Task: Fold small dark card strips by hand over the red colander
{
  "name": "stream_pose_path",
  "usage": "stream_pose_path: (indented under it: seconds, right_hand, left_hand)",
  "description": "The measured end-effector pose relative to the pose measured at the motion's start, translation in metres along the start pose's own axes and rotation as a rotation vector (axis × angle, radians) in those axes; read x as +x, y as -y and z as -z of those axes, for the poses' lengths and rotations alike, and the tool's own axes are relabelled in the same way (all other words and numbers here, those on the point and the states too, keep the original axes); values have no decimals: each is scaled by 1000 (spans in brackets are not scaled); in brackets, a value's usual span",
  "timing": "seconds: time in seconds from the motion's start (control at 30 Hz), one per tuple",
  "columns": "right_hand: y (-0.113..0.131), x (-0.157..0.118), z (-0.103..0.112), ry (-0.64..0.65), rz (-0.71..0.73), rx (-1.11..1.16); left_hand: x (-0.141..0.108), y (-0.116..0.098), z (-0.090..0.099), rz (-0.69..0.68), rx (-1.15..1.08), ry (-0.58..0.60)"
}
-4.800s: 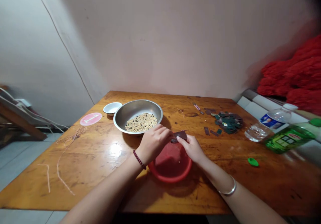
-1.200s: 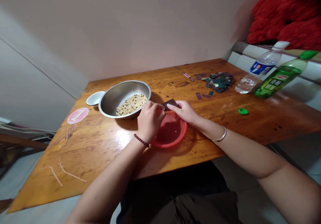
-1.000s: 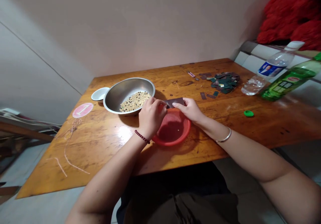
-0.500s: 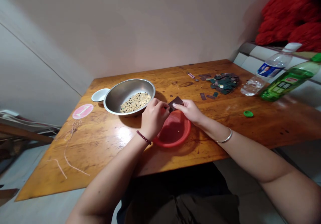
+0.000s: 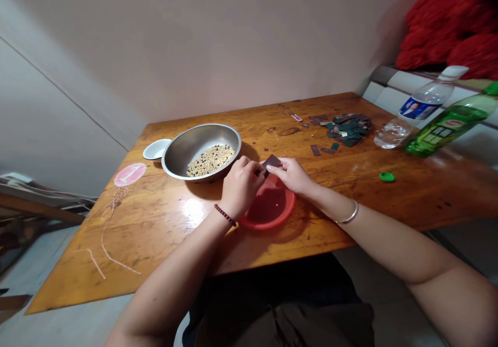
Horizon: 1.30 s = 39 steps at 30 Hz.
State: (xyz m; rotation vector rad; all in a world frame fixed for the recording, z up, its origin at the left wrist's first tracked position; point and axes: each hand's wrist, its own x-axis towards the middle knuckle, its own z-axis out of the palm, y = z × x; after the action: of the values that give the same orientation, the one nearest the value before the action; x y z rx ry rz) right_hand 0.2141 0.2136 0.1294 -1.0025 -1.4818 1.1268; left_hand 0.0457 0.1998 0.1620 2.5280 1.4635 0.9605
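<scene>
Between my two hands, over the far rim of a red plastic basket (image 5: 268, 217), is a thin dark brown rectangular piece (image 5: 273, 161). My right hand (image 5: 294, 175) pinches it with the thumb on top. My left hand (image 5: 240, 183) has its fingertips closed at the piece's left edge; whether they also hold something small is hidden. A small pale bean (image 5: 276, 205) lies in the basket. Just left of my left hand stands a steel bowl (image 5: 182, 152) with pale and dark beans (image 5: 212, 160) in its bottom.
A white bowl (image 5: 155, 149) and a pink number-1 disc (image 5: 130, 175) lie at left, near loose string (image 5: 107, 243). Dark green and brown pieces (image 5: 350, 129) are heaped at back right. A clear bottle (image 5: 420, 106), a green bottle (image 5: 447, 124) and a green cap (image 5: 386, 176) are at right.
The brown piece and my right hand have shifted slightly left and down, closer to my left fingertips. The bowls and basket stay in place.
</scene>
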Motion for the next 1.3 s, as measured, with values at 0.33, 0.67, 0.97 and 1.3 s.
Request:
stream_pose_path:
  seconds: [0.33,0.67,0.97,1.3]
  right_hand:
    - [-1,0,-1,-46,-67,34]
    - [0,-1,-2,-72,-41,3]
    - [-3,-4,-1,-103,-5,-124]
    - [4,0,-3,-75,-8,69]
  left_hand:
    - [3,6,4,77,-118,18]
    - [-1,-3,2,38,20,-2]
    - [1,-2,3,69,12,-24]
    - [2,1,5,58,-219,-33]
